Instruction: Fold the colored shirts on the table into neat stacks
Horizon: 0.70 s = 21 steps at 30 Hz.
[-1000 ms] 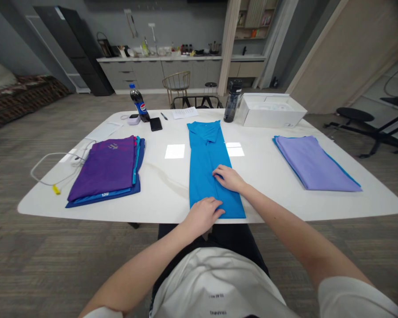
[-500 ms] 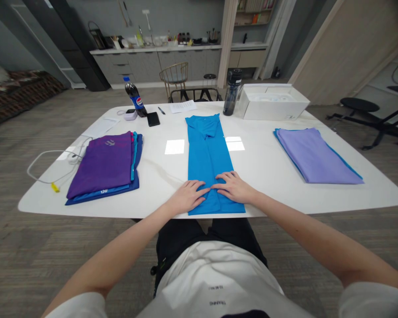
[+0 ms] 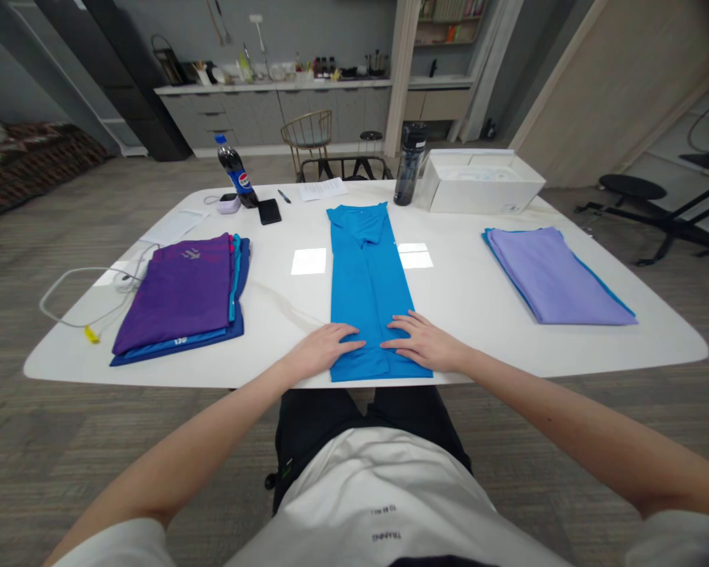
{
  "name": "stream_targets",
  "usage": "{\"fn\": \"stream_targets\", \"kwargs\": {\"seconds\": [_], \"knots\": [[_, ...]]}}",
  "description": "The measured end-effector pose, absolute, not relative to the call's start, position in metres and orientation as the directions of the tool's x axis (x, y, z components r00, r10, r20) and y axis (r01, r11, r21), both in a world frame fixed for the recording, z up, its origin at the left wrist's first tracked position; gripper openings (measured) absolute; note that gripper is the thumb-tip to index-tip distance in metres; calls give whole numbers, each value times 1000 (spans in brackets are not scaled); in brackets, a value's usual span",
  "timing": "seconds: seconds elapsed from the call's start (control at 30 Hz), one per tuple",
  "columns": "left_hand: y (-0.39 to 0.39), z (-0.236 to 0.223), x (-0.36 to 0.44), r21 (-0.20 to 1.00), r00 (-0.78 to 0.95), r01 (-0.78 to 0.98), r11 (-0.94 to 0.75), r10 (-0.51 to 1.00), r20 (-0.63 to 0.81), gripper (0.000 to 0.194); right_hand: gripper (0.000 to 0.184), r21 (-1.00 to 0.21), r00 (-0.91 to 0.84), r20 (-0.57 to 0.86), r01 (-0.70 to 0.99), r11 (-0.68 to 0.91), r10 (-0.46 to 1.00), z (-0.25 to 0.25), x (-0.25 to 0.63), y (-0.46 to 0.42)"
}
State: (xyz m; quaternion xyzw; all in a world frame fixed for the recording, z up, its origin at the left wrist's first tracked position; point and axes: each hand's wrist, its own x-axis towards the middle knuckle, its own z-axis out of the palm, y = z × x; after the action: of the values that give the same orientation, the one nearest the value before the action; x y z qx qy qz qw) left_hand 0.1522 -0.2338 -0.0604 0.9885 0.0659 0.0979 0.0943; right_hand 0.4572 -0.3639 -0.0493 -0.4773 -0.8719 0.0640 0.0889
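A blue T-shirt (image 3: 366, 276), its sides folded inward into a long strip, lies on the white table (image 3: 283, 307) in front of me. Its collar end points away from me and the other end reaches the near table edge. My left hand (image 3: 324, 348) rests open over the shirt's lower left edge, fingers flat on the cloth. On the lower right part lies my right hand (image 3: 422, 342), open with fingers spread. Neither hand grips the fabric.
On the left is a stack of folded clothes with a purple shirt (image 3: 183, 291) on top, beside a white cable (image 3: 64, 276). Folded lavender cloth (image 3: 552, 276) lies at right. Along the back stand a cola bottle (image 3: 236, 173), a dark water bottle (image 3: 410, 165) and a white box (image 3: 481, 185).
My hands have moved apart across the lower part of the shirt, the left one shifting left and the right one slightly right. The shirt keeps its shape. The view has shifted slightly.
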Motion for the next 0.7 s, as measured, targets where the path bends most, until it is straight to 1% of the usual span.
{"fn": "stream_targets", "kwargs": {"seconds": [0.1, 0.2, 0.27, 0.37, 0.5, 0.63, 0.7], "knots": [[-226, -60, 138, 298, 983, 57, -953, 107, 153, 42, 36, -222, -535, 76, 813, 538, 841, -45, 465, -372], [-224, -55, 126, 377, 995, 22, -926, 56, 81, 46, 37, -258, -540, 49, 806, 533, 840, -42, 477, -381], [-225, -49, 121, 397, 999, 15, -918, 33, 40, 53, 40, -296, -531, 45, 802, 519, 846, -40, 485, -387], [-228, -42, 118, 390, 999, 13, -921, 24, 22, 59, 41, -382, -496, 59, 790, 479, 866, -36, 495, -396], [-231, -40, 121, 378, 999, -3, -926, 17, 50, 51, 32, -453, -467, 37, 780, 431, 884, -29, 497, -404], [-235, -45, 126, 374, 997, -5, -927, 24, 72, 37, 25, -453, -447, 16, 794, 405, 894, -32, 493, -406], [-238, -44, 128, 394, 997, 9, -919, 39, 69, 34, 23, -453, -442, 14, 797, 399, 897, -33, 489, -407]]}}
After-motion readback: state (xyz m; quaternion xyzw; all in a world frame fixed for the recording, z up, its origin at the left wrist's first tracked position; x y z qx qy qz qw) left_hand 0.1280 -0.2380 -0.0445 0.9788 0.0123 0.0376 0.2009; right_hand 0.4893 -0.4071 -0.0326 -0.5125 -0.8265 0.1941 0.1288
